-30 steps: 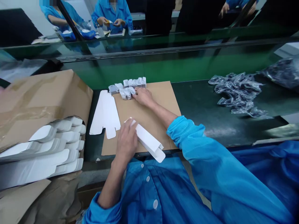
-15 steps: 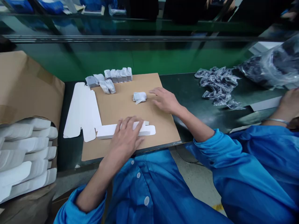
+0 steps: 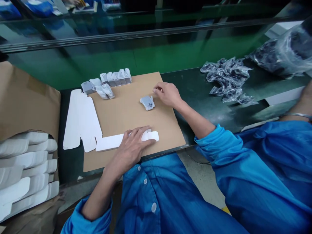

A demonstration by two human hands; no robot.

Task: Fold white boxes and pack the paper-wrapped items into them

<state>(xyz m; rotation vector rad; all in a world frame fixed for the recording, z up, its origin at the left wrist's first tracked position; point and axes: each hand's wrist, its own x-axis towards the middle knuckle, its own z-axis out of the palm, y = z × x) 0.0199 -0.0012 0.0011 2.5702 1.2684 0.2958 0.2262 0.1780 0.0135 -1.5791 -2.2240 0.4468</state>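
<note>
My left hand (image 3: pixel 133 144) lies over a long white folded carton (image 3: pixel 110 142), its fingers across the top and its thumb along the near right end. The carton rests on a brown cardboard sheet (image 3: pixel 122 113). My right hand (image 3: pixel 168 94) is just above the sheet's right side, fingers loosely curled with a small gap and nothing visible in them. Close to its fingertips, but apart from them, sits a small grey item in white wrapping (image 3: pixel 147 103) with a dark printed mark. Flat white carton blanks (image 3: pixel 81 120) overlap the sheet's left edge.
Several small wrapped items (image 3: pixel 115 78) stand at the sheet's back left. Dark items in clear bags (image 3: pixel 226 79) lie at right, beside a large plastic bag (image 3: pixel 285 53). A brown box (image 3: pixel 29 100) holds white cartons at left. A co-worker's arm (image 3: pixel 299 105) shows at far right.
The small wrapped item has turned and now shows its grey printed side. My right hand's spread fingers have curled in. My left hand has settled onto the carton, thumb now against it.
</note>
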